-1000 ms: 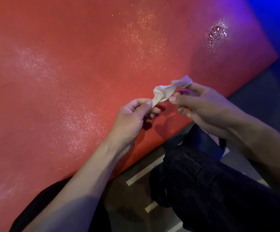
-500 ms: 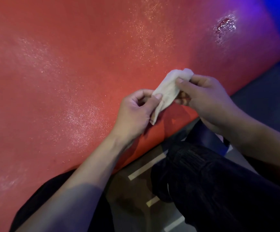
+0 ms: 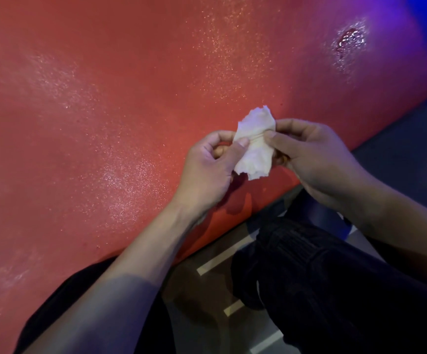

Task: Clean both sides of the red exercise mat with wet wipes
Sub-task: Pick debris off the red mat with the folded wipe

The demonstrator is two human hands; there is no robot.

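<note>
Wipe point(image 3: 254, 146): crumpled, between the fingers of both hands, above the mat's near edge.
Left hand point(image 3: 207, 169): thumb and fingers pinch its left side.
Right hand point(image 3: 312, 154): thumb and fingers pinch its right side.
Mat point(image 3: 105, 111): red, damp, beneath.

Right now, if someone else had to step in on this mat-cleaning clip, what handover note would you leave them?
Left hand: pinches the left edge of the crumpled white wet wipe.
Right hand: pinches the wipe's right edge; the wipe is held between both hands above the mat, not touching it.
Red textured exercise mat: lies flat, its near edge by the person's knees. Shiny damp patches show across the upper face.
A small wet puddle sits near the far right corner, not wiped up.
Done: the top face looks at least partly wiped.
Left: clear the puddle, finish this face, flip the mat, clean the other side.
</note>
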